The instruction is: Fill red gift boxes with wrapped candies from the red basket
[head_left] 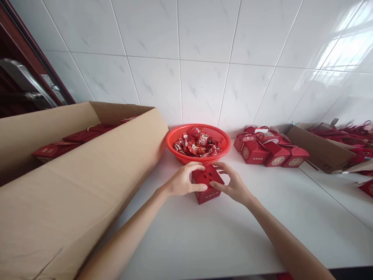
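A small red paper candy box stands upright on the white tabletop, with holes showing in its folded top flaps. My left hand curves around the box's left side, thumb on the near top edge and fingers at the far edge. On the opposite side, my right hand grips the top flaps in the same way, thumb pressed on the near flap. Just behind the box sits a red plastic basket that holds wrapped candies. Parts of the box's top are hidden by my fingers.
To the left stands a large cardboard box with several red boxes inside. Several folded red boxes cluster at the right, beside a cardboard tray of red pieces with ribbons. A tiled wall bounds the back.
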`<state>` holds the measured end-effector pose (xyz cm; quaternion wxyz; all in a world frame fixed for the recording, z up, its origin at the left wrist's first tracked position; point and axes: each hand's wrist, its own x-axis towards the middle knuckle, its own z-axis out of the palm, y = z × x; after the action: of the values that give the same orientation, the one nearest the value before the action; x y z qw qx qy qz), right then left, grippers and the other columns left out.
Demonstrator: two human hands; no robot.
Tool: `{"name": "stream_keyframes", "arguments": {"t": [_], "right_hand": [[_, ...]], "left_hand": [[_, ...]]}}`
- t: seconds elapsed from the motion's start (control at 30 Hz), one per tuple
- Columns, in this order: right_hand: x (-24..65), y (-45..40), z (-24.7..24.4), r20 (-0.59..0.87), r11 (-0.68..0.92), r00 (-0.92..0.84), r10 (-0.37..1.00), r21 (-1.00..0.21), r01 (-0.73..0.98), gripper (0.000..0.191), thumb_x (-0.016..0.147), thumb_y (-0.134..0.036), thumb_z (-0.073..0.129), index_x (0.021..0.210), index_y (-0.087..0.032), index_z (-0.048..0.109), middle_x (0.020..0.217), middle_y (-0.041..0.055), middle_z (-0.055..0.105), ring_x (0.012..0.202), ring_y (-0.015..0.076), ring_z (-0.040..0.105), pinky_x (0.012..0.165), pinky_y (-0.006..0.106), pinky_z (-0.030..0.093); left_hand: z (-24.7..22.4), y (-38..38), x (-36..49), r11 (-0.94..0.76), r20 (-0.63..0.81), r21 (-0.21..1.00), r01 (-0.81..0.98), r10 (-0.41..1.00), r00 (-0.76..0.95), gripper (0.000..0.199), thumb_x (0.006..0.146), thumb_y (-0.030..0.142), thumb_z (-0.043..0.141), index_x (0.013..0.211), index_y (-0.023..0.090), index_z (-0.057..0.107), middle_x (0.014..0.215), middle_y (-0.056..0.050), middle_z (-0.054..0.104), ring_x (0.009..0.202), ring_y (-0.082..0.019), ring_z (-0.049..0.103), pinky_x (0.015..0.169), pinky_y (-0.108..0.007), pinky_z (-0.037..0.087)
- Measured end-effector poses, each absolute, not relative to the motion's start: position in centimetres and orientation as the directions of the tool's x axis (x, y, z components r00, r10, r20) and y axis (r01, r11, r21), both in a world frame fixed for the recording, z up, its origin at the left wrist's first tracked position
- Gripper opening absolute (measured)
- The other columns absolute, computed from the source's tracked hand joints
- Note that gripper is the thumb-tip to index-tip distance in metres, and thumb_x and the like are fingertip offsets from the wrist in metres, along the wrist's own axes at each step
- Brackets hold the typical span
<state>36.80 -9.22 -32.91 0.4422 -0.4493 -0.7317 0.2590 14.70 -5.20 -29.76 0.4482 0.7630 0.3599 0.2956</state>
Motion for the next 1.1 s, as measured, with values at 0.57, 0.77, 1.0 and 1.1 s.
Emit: {"name": "stream_keyframes", "arguments": {"t": [0.57,0.77,1.0,1.1], "right_hand": [[36.1,-9.6,-33.4,0.448,0.398,0.0,0.894,-0.795,0.457,0.03,0.094,-0.046,0.049,0.114,-0.024,0.054,0.103,0.0099,0.072,0.081,0.0232,0.073,0.067,0.035,0.059],[36.8,-9.2,-33.6,0.475,0.328,0.167,0.864,-0.783,0.529,0.03,0.096,-0.035,0.04,0.122,-0.024,0.051,0.107,0.0109,0.071,0.074,0.0208,0.069,0.059,0.032,0.053],[37.1,-8.9,-33.9,0.589,0.44,0.045,0.807,-0.65,0.619,0.032,0.091,-0.015,0.035,0.095,-0.023,0.066,0.116,0.0116,0.066,0.101,0.0241,0.066,0.08,0.038,0.054],[37.3,-8.8,-34.2,0.562,0.44,-0.014,0.827,-0.633,0.636,0.037,0.088,-0.01,0.035,0.091,-0.023,0.069,0.126,0.011,0.061,0.111,0.025,0.064,0.088,0.041,0.053]], "left_hand": [[-30.2,-5.0,13.7,-0.388,0.217,0.915,0.114,0.709,0.671,0.039,0.067,0.026,0.081,0.067,0.019,0.043,0.14,-0.013,0.053,0.129,-0.029,0.051,0.107,-0.041,0.04],[-30.9,-4.9,12.9,-0.568,0.282,0.794,0.216,0.658,0.698,0.026,0.074,0.015,0.063,0.056,0.018,0.043,0.13,-0.012,0.058,0.127,-0.03,0.053,0.095,-0.038,0.048],[-29.7,-5.5,12.3,-0.585,0.19,0.745,0.319,0.645,0.74,0.025,0.077,0.038,0.069,0.064,0.018,0.06,0.134,-0.008,0.058,0.125,-0.03,0.054,0.104,-0.039,0.042],[-29.7,-5.9,12.9,-0.563,0.206,0.736,0.376,0.715,0.668,0.033,0.085,0.043,0.062,0.062,0.019,0.062,0.132,-0.008,0.06,0.121,-0.028,0.058,0.1,-0.036,0.045]]}}
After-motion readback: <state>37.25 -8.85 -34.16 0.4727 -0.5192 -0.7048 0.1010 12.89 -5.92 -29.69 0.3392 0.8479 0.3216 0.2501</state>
